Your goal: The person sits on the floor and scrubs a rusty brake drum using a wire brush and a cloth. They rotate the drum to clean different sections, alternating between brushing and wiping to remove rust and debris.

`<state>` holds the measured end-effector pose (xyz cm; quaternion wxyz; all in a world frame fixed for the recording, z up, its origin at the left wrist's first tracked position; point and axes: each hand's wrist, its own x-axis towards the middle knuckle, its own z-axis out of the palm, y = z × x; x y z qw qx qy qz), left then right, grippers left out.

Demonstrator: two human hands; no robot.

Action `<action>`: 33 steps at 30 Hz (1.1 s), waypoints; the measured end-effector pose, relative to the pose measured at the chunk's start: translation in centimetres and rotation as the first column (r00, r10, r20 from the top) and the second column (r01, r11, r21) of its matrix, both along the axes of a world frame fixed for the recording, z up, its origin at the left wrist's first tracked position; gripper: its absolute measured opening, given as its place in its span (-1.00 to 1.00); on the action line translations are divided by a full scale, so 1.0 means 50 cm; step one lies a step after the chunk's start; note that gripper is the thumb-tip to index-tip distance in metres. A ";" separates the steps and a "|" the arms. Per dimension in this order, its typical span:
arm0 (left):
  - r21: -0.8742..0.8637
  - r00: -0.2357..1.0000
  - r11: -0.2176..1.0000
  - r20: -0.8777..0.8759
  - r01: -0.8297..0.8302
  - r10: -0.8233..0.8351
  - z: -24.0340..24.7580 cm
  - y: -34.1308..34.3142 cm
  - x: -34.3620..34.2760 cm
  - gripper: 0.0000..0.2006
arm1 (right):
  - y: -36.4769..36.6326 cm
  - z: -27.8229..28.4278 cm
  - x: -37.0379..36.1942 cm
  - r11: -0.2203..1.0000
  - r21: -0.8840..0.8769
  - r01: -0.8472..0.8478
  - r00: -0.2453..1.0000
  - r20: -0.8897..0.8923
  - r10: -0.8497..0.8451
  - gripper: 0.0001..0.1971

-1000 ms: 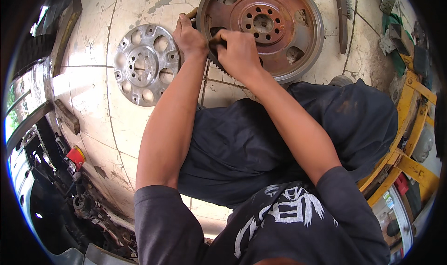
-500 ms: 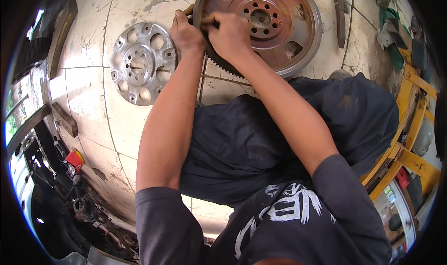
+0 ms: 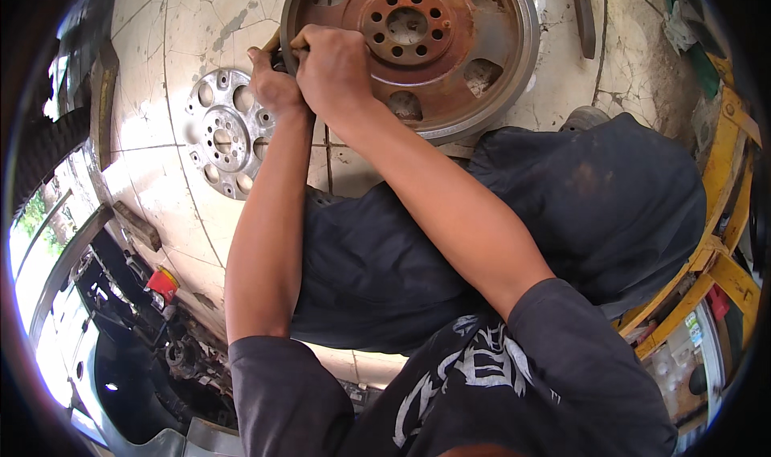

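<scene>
A large rust-brown flywheel (image 3: 474, 35), with a ring of bolt holes round its hub and several openings in its face, stands at the top of the view. At its left rim, my left hand (image 3: 277, 89) is closed, fingers curled round the edge. My right hand (image 3: 333, 67) is closed in a fist beside it, against the same stretch of rim. Whatever my right fingers may hold is hidden. Just left of my left forearm lies a thinner silver metal disc (image 3: 226, 102) with large round holes, partly covered by that hand.
The pale tiled floor (image 3: 144, 120) is cracked and stained. A dark bar (image 3: 583, 19) lies right of the flywheel. Yellow metal framework (image 3: 727, 140) stands at the right. A wooden block (image 3: 136, 226), a red container (image 3: 163, 284) and dark machine parts (image 3: 189, 359) are at the left.
The view has shifted, so flywheel and hands appear farther left. Both hands remain at the flywheel's left rim, the right one now closer to the left. The silver disc is more covered by my left hand.
</scene>
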<state>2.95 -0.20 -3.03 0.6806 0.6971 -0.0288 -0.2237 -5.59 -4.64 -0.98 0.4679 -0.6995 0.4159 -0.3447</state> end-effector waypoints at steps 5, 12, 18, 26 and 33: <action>0.030 0.997 0.999 -0.066 -0.033 0.034 -0.007 0.017 0.008 -0.38 | 0.065 0.015 -0.136 0.977 0.127 -0.171 0.982 -0.063 0.180 -0.87; 0.062 0.994 0.995 0.068 0.078 -0.082 -0.015 0.019 0.015 -0.40 | 0.004 0.018 0.005 0.996 0.093 0.003 0.999 -0.054 0.002 -0.86; -0.047 0.995 0.997 -0.083 -0.061 0.057 0.015 0.006 -0.007 -0.40 | 0.054 0.028 -0.098 0.985 0.104 -0.141 0.981 -0.122 0.153 -0.87; 0.149 0.973 0.984 0.193 0.095 -0.124 0.023 0.002 -0.017 -0.38 | 0.010 0.009 -0.004 1.000 -0.007 0.001 0.990 -0.144 -0.002 -0.91; 0.066 0.988 0.998 0.155 0.007 -0.017 0.002 0.011 -0.001 -0.41 | 0.057 0.023 -0.098 0.989 0.047 -0.143 0.976 -0.162 0.149 -0.92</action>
